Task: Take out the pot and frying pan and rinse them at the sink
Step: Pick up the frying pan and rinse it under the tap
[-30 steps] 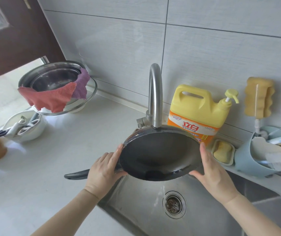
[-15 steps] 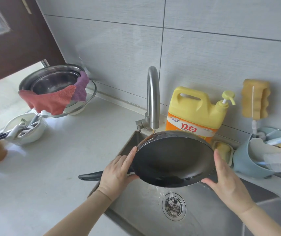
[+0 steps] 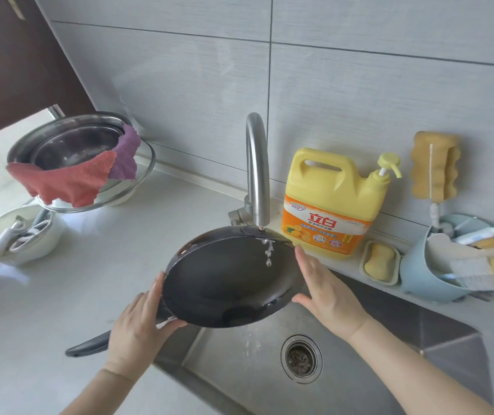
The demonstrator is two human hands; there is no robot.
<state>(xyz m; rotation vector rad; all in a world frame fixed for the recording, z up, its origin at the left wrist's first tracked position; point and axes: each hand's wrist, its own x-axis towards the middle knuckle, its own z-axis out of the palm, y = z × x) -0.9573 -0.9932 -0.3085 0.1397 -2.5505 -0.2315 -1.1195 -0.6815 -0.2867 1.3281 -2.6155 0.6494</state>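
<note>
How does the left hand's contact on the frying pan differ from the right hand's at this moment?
The left hand holds the frying pan at its near-left rim by the handle, thumb hooked under the edge; the right hand lies flat against the right rim, fingers straight. The left sits over the counter, the right over the sink. Both steady the tilted pan under the faucet.

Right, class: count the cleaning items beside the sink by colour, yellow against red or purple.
Yellow: 3, the yellow detergent jug, yellow soap bar, yellow wall sponge.
Red or purple: 2, the red cloth, purple cloth.
Total: 5
</note>
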